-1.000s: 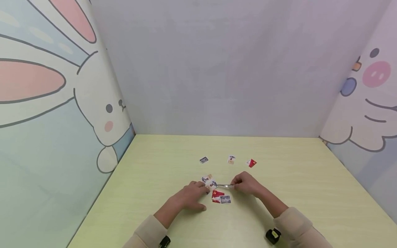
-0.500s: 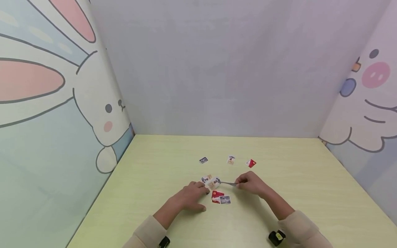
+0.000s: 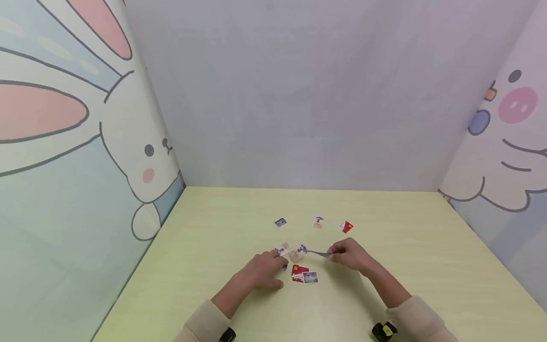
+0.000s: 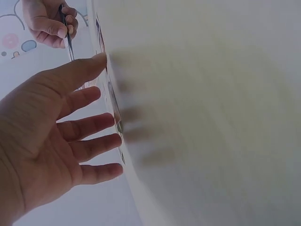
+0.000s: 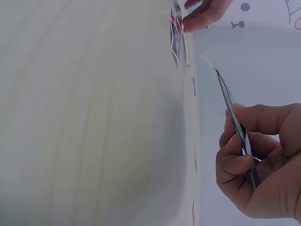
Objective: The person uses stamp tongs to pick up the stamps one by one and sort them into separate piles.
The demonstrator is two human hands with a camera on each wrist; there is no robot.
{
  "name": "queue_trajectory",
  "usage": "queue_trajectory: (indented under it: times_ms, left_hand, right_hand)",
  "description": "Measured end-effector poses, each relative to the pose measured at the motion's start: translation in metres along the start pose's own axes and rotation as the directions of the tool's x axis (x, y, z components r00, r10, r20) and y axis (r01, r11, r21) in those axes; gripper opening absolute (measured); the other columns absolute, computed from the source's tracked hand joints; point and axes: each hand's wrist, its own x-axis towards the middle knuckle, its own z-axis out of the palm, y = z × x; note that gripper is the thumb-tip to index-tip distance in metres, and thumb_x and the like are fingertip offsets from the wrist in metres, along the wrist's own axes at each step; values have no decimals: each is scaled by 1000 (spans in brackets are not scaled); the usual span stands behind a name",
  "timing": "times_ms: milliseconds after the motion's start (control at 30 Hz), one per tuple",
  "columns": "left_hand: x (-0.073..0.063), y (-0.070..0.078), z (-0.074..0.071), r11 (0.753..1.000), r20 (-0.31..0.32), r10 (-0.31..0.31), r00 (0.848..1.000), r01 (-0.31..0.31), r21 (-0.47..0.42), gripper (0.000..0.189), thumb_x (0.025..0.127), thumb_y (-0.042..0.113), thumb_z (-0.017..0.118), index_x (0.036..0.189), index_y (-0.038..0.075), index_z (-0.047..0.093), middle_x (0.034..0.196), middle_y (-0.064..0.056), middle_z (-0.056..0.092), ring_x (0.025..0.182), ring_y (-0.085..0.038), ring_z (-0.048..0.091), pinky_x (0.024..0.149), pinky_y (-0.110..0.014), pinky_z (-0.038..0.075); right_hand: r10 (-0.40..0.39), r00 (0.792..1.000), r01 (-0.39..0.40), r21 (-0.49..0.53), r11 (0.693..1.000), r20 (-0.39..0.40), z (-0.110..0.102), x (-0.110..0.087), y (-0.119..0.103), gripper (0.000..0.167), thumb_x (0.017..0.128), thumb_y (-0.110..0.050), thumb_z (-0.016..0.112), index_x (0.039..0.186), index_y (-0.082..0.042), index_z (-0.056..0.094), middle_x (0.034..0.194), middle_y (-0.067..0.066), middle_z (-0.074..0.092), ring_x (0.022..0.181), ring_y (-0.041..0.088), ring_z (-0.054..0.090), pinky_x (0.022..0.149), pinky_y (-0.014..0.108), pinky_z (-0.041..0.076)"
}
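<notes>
Since a card (image 3: 297,253) seems thin, presumably, the right hand (image 3: 348,252) pinches tweezers (image 3: 318,253) gripping it, well inside the far edge of the table (image 3: 427,228). Left hand (image 3: 262,270), fingers extended, perhaps steadies neighbours; contact unclear.

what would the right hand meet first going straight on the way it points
Beyond the white paper card in its silver metal tweezers, likely the similar rectangular one by the left hand; height unclear, it might pass above.
</notes>
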Motion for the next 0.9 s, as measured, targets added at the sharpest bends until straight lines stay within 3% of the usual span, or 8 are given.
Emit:
queue_trajectory:
  times_ms: [233,500,733,900]
  left_hand:
    - [-2,0,-3,999,-54,47,997,-46,13,39,80,33,72,114,15,65,106,1,58,87,-11,50,74,-28,46]
    - [0,-8,-2,1000,-62,-11,998,11,2,36,81,30,71,114,16,66,113,0,57,95,-14,52,81,-31,46]
    - [2,-14,-2,1000,-84,7,996,-6,7,35,82,28,70,113,13,65,112,-2,58,93,-14,54,78,-32,46]
    - [5,-17,1,999,-100,7,995,-4,33,38,84,33,67,116,14,64,115,-3,58,101,-18,54,82,-35,46]
  right_hand:
    - [43,999,-43,0,999,-19,-5,0,4,8,85,-1,62,90,1,68,76,5,56,70,20,47,61,32,40]
    - [63,996,-64,-8,998,-55,-12,5,13,9,84,0,61,90,1,68,74,4,55,67,19,46,57,30,40]
    - [113,991,-110,49,993,-68,-18,1,15,10,85,0,61,92,4,67,69,4,53,61,17,44,51,28,36]
    - [131,989,-126,77,989,-72,-22,0,15,12,86,-1,60,94,7,66,69,4,52,59,16,42,50,27,35]
